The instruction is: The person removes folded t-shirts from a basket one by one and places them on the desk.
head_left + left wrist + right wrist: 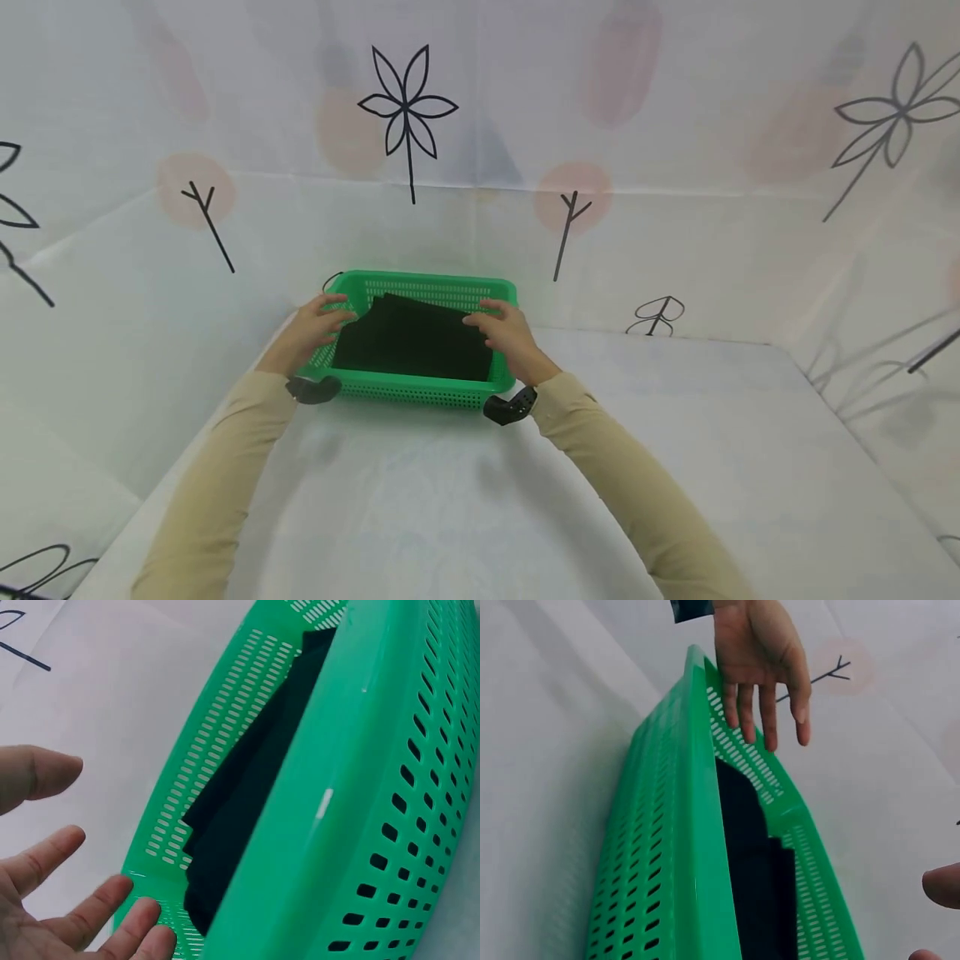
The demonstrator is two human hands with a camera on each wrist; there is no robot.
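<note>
A green plastic basket [420,385] with slotted sides stands on the white-covered table. Inside lies black folded material [412,340], apparently cloth, its layered edges showing in the left wrist view. My left hand [311,333] hovers at the basket's left end, fingers spread and loosely bent, holding nothing. Over the right end is my right hand [512,337], fingers relaxed above the black cloth's corner; contact with it cannot be made out. In the right wrist view the left hand [761,660] hangs with fingers extended over the far end, while only fingertips [941,885] of the right hand show.
A white sheet [480,150] printed with line flowers and pale pink patches rises behind the basket and at both sides. The white tabletop [675,433] stretches to the right and toward me. Each wrist wears a dark band [512,407].
</note>
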